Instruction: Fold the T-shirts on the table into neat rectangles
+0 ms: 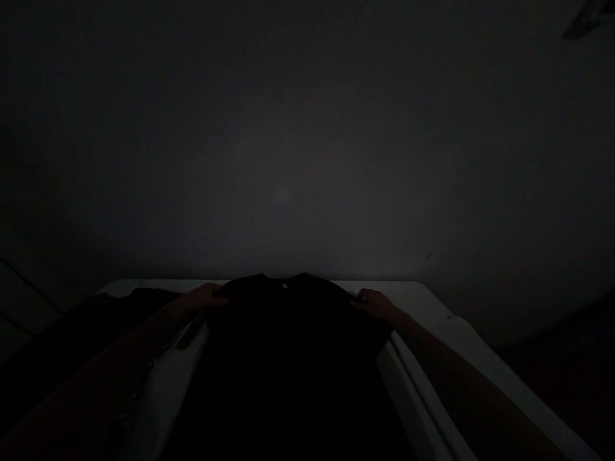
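Observation:
A black T-shirt (288,358) is spread out in front of me, its neckline at the far end with a small pale label inside the collar. My left hand (204,297) pinches the shirt at its left shoulder or sleeve. On the other side, my right hand (375,303) has its fingers closed on the right shoulder area. Both arms reach forward. The shirt's lower part runs out of view at the bottom, and its folds are lost in the dark.
The scene is very dim. Beneath the shirt is a white-covered surface (480,358), which meets a plain wall (288,160) at the back. More dark cloth (110,320) lies at the left. A dark object (589,18) shows at the upper right.

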Demonstrator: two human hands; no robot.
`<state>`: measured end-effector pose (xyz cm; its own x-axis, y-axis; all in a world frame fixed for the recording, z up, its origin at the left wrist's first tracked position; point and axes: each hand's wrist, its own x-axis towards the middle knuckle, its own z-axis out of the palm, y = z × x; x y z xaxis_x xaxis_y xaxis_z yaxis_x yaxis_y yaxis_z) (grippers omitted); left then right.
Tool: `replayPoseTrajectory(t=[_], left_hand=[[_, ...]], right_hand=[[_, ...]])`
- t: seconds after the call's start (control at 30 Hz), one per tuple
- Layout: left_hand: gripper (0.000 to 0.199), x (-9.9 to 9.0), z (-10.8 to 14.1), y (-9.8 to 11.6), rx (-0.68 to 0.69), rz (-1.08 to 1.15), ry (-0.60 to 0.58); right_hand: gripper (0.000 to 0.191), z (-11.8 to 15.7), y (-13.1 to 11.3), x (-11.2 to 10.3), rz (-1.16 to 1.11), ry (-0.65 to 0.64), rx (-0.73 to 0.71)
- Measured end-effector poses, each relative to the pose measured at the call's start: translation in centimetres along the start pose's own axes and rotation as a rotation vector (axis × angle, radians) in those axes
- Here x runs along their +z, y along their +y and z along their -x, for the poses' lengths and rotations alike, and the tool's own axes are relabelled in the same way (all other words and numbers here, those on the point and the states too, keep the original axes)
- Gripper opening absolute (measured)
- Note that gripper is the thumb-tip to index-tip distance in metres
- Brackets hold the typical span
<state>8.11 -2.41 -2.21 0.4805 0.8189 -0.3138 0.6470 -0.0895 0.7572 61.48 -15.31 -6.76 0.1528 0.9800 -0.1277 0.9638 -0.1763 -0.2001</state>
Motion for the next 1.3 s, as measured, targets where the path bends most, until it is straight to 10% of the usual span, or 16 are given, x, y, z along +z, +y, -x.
replayPoseTrajectory(t=[0.13, 0.33, 0.57, 0.93, 1.07, 1.2, 1.3], left_hand=[[0.061, 0.1, 2.1, 0.7, 0.087, 0.264, -0.091], [0.056, -1.7, 1.4, -0.2, -0.058, 0.041, 0.272], [0.068, -1.6, 1.3, -1.2, 0.012, 0.063, 0.26], [0.045, -0.4, 2.1, -1.3, -0.283, -0.794, 0.567], [0.043, 2.2, 1.9, 2.2, -0.118, -0.986, 0.658], [0.041, 8.1, -0.6, 5.4, 0.283, -0.923, 0.36], [0.062, 11.5, -2.2, 5.3, 0.262, -0.862, 0.265]], right_hand=[[0.03, 0.1, -1.1, 0.0, -0.031, -0.008, -0.009], [0.033, 0.3, -0.2, -0.8, 0.0, 0.148, 0.114], [0.029, 0.4, 0.3, 0.4, 0.047, 0.112, 0.126], [0.039, 1.2, 0.6, 0.2, 0.178, 0.148, 0.2], [0.033, 0.6, -2.9, -0.1, 0.255, 0.288, 0.113], [0.042, -0.7, -9.5, 0.9, 0.132, 0.237, -0.273], [0.055, -1.5, -11.0, 2.5, 0.087, 0.089, -0.401]])
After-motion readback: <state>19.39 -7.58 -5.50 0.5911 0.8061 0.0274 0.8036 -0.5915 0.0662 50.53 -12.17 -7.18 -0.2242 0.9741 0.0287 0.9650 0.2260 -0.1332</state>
